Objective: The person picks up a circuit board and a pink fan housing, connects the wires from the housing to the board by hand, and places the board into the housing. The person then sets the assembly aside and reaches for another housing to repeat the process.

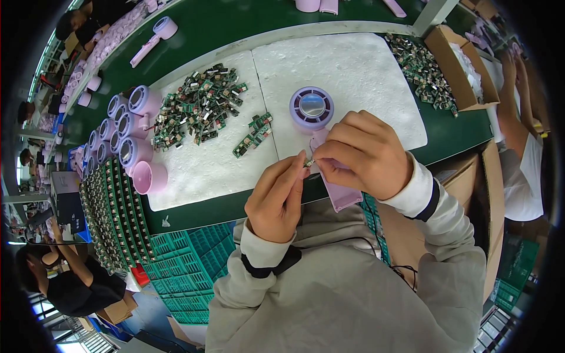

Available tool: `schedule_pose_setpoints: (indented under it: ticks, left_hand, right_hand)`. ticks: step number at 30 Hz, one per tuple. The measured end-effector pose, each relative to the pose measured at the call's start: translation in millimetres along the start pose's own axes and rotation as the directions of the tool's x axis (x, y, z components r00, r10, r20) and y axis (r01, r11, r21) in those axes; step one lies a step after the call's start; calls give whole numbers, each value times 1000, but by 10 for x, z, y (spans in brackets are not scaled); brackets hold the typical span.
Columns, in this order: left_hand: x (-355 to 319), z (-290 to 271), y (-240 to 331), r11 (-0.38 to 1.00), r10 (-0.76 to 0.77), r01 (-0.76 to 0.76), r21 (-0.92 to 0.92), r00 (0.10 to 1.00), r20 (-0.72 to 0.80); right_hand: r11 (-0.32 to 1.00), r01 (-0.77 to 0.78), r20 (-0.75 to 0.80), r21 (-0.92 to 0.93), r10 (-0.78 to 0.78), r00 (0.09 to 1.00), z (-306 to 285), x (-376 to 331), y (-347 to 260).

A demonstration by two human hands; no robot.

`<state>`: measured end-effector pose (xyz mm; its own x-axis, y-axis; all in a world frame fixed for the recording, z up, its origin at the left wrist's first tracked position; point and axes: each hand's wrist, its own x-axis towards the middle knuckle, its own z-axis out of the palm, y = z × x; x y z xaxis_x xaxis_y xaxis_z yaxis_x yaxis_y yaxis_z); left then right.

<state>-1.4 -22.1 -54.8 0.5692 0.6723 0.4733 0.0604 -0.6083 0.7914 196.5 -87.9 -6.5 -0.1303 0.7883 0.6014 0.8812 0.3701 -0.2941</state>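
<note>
A lilac handheld fan (311, 120) lies on the white foam board (347, 65), its round head pointing away from me and its handle (340, 193) reaching past the near edge. Above that handle, my left hand (275, 200) pinches a small green circuit board (308, 163) between thumb and fingertips. My right hand (369, 156) meets it from the other side, thumb and forefinger closed at the board's edge; what they hold is too small to make out. A thin wire shows close to the fingertips, by the fan's neck.
Loose circuit boards (203, 103) lie heaped on the foam, with a short joined strip (253, 135) beside them. Several lilac fan heads (134, 152) and a pink cup-shaped part (149, 177) stand left, near circuit panels (115, 212). More boards (421, 70) and a cardboard box (462, 67) sit right.
</note>
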Motion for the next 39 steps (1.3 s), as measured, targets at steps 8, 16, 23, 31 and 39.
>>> schedule_pose_setpoints:
  ticks: [8, 16, 23, 31, 39]
  left_hand:
    - [-41, 36, 62, 984, 106, -101, 148, 994, -25]
    - [-25, 229, 32, 940, 201, -154, 305, 971, -128]
    - [59, -101, 63, 963, 213, -212, 169, 977, 7]
    - [189, -572, -97, 921, 200, -199, 336, 979, 31]
    - [218, -432, -233, 888, 137, -146, 436, 989, 51]
  right_hand:
    - [891, -343, -10, 296, 362, 932, 89, -94, -273]
    - [843, -431, -69, 322, 475, 877, 167, -113, -370]
    - [948, -301, -82, 101, 309, 947, -56, -35, -170]
    - [883, -388, 359, 265, 283, 889, -226, 549, 316]
    - [710, -683, 51, -171, 699, 713, 148, 1411, 2284]
